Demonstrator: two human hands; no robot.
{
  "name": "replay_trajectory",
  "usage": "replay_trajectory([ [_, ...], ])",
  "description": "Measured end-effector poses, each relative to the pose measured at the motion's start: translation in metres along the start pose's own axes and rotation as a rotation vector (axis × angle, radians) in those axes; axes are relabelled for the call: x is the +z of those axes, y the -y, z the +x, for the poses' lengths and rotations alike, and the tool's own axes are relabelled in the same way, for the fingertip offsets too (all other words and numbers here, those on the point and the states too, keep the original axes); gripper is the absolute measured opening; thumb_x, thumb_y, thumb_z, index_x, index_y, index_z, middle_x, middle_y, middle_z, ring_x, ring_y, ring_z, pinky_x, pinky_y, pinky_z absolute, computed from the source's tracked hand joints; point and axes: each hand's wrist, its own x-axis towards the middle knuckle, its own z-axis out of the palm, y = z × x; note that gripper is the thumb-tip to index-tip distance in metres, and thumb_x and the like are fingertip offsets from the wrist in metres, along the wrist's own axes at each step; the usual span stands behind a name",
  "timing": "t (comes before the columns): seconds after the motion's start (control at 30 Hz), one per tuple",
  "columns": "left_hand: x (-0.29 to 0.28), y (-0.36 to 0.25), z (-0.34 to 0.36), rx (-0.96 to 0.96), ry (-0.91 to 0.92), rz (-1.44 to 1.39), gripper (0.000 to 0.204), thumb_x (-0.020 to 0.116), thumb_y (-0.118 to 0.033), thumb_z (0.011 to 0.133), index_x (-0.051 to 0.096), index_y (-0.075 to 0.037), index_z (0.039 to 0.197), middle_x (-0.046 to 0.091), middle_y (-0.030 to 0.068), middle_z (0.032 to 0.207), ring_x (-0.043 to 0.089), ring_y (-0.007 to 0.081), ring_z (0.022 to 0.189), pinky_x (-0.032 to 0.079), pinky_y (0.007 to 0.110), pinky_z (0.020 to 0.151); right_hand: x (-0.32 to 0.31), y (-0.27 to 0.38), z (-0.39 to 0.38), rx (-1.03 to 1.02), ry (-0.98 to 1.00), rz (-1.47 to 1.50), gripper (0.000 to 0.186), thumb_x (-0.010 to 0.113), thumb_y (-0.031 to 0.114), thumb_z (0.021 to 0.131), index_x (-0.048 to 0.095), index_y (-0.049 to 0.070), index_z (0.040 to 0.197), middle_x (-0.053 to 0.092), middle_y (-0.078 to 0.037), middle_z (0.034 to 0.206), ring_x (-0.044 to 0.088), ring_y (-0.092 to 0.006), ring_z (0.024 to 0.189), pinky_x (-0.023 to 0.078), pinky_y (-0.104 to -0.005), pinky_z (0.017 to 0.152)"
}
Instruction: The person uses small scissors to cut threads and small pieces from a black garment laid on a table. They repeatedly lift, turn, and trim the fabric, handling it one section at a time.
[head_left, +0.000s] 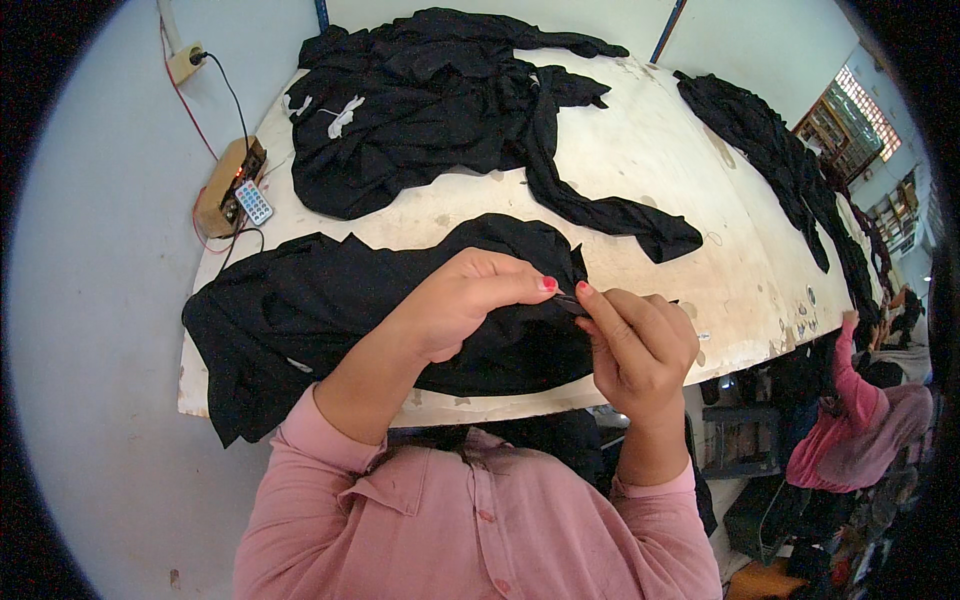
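My left hand [470,300] and my right hand [640,350] meet above a black garment [290,310] spread along the near part of the white table [740,280]. Both have their fingers closed, thumb tips close together, pinching a narrow dark item [568,302] that is too small to make out; it may be part of the black cloth. Much of the left hand's grip is hidden behind its thumb. The garment hangs over the table's near edge at the left.
More black garments [420,110] lie at the back and along the right [760,150]. At the left are a wooden power box [220,200], a remote [254,203], cables and a wall socket [183,62]. A co-worker in pink [855,430] is at the right, beside dark bins [740,440].
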Motion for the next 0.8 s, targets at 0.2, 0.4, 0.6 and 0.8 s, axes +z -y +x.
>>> replay_trajectory([
  [0.2,-0.002,0.003,0.002,-0.022,-0.007,0.007,0.017,0.066,-0.018,0.085,0.072,-0.003,0.082,0.067,0.0011,0.08,0.057,0.0063,0.077,0.04,0.023,0.077,0.0,-0.002,-0.003,0.089,0.023,0.132,0.033,0.074,0.01,0.07,0.07,0.008,0.103,0.064,-0.004,0.083,0.054,-0.0143,0.061,0.041,-0.0254,0.052],
  [0.4,0.0,0.002,0.001,0.013,-0.027,0.141,0.017,0.065,-0.017,0.087,0.071,-0.002,0.082,0.064,-0.0011,0.076,0.054,0.0046,0.074,0.041,0.022,0.072,0.029,0.002,-0.007,0.835,-0.044,1.093,0.021,0.074,0.007,0.078,0.067,0.002,0.097,0.064,-0.001,0.082,0.056,-0.0063,0.07,0.043,-0.0199,0.062],
  [0.6,-0.006,-0.011,-0.007,0.043,-0.058,0.334,0.019,0.063,-0.019,0.089,0.065,-0.006,0.075,0.052,-0.0066,0.071,0.043,0.002,0.068,0.034,0.021,0.062,0.016,-0.02,-0.023,0.911,0.066,1.215,0.013,0.074,0.006,0.079,0.065,0.002,0.088,0.061,0.004,0.075,0.053,-0.003,0.067,0.041,-0.0171,0.062],
  [0.8,-0.011,-0.006,-0.006,0.043,-0.056,0.39,0.017,0.064,-0.018,0.089,0.066,-0.003,0.082,0.054,-0.0061,0.073,0.046,0.002,0.07,0.037,0.02,0.064,0.021,-0.017,-0.013,0.566,0.047,0.632,0.025,0.074,0.002,0.073,0.065,0.001,0.096,0.063,-0.004,0.081,0.058,-0.0098,0.069,0.044,-0.0205,0.062],
])
